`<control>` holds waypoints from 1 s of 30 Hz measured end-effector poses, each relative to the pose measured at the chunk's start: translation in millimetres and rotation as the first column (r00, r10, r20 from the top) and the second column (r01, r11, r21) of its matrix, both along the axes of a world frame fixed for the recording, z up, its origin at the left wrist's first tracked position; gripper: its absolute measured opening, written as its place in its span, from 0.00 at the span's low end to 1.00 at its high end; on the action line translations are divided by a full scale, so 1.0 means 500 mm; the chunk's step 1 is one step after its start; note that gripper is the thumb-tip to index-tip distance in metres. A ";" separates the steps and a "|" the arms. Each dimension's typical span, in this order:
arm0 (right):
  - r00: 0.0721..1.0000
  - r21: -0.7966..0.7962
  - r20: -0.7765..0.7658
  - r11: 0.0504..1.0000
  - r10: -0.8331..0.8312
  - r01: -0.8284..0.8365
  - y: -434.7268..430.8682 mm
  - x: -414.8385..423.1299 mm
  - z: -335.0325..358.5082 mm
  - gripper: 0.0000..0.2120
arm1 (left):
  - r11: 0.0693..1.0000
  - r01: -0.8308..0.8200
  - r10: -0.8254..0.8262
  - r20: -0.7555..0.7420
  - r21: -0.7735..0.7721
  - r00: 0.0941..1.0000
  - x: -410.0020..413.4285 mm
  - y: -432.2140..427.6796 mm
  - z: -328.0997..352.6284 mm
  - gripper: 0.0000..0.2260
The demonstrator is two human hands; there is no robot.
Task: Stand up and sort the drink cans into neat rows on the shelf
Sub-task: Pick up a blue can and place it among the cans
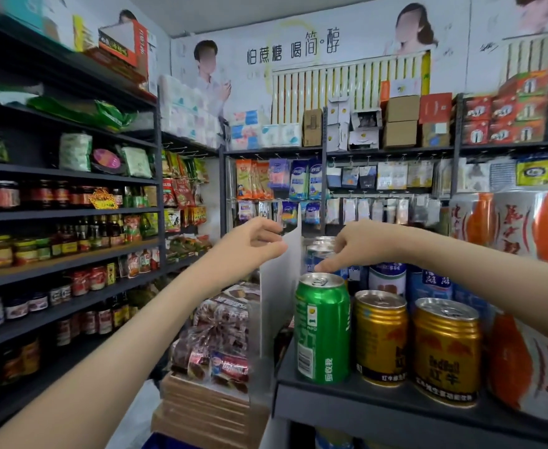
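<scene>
A green can stands upright at the front left of the dark shelf. To its right stand two gold cans, with blue cans behind and white-and-orange cans at the right. My right hand reaches over the row, its fingertips touching the green can's top rim. My left hand pinches the top edge of a white divider panel that stands at the shelf's left end.
Black shelving with jars and sauce bottles runs along the left wall. Packaged snacks sit on stacked cardboard boxes below the divider. Hanging packets and boxes fill the back wall shelves.
</scene>
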State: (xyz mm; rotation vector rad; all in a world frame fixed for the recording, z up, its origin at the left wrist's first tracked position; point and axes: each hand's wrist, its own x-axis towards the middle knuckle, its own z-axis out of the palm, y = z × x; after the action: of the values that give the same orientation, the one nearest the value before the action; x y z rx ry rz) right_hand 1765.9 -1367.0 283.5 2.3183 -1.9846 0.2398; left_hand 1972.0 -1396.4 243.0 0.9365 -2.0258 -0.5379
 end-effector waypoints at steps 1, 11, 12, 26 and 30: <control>1.000 -0.006 0.009 1.000 -0.011 0.011 -0.003 -0.001 -0.003 0.28 | 1.000 -0.002 0.002 -0.007 -0.005 1.000 0.004 -0.002 -0.005 0.15; 0.967 -0.093 0.256 0.995 -0.002 0.026 -0.001 -0.004 0.013 0.28 | 1.000 0.001 -0.003 -0.041 -0.025 0.999 0.017 -0.017 -0.029 0.10; 0.956 -0.108 0.294 0.994 0.006 0.027 0.004 -0.008 0.027 0.27 | 1.000 0.005 -0.007 -0.050 -0.030 0.999 0.015 -0.017 -0.025 0.10; 0.650 -0.394 0.731 0.907 0.210 0.150 0.089 -0.063 0.138 0.22 | 0.995 0.094 -0.091 -0.141 0.018 0.986 -0.069 0.025 0.013 0.30; 0.423 -0.338 0.869 0.933 0.257 0.126 0.102 -0.071 0.125 0.15 | 0.879 0.450 -0.259 -0.634 0.158 0.729 -0.085 0.039 0.019 0.24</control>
State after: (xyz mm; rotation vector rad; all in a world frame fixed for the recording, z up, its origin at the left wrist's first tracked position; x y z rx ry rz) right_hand 1730.3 -1315.7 346.1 2.1408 -1.8234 2.0951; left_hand 1929.3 -1376.9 252.7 0.4324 -1.5483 -1.2281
